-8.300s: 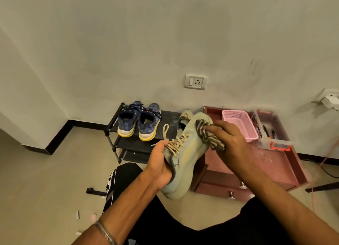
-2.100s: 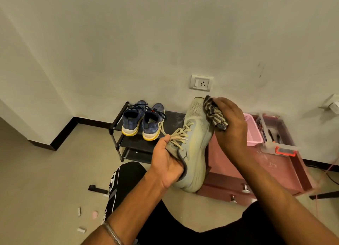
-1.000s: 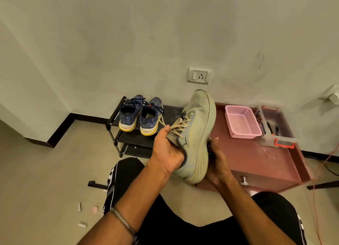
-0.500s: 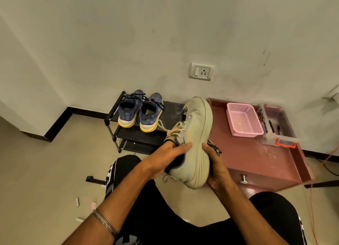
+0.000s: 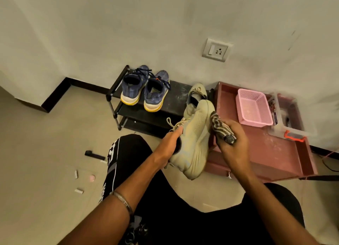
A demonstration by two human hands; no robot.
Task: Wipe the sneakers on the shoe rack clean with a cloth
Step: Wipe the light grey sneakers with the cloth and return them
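Note:
My left hand [image 5: 169, 145] grips a beige sneaker [image 5: 195, 140] by its opening, toe pointing away from me, above my knees. My right hand [image 5: 233, 145] is closed around a striped cloth [image 5: 220, 127], which sits against the sneaker's right side near the toe. The matching beige sneaker [image 5: 196, 94] stands on the top shelf of the black shoe rack [image 5: 176, 90], partly hidden behind the held one. A pair of blue sneakers with yellow soles [image 5: 145, 90] sits at the rack's left end.
A reddish low cabinet [image 5: 275, 153] stands right of the rack, holding a pink basket [image 5: 254, 107] and a clear box with pens [image 5: 288, 120]. A wall socket [image 5: 216, 50] is above. Small scraps [image 5: 80, 180] lie on the floor at left.
My right hand has come out from under the sneaker with the cloth and now holds it at the shoe's right side. The shoe has dropped slightly and my left hand has shifted its grip.

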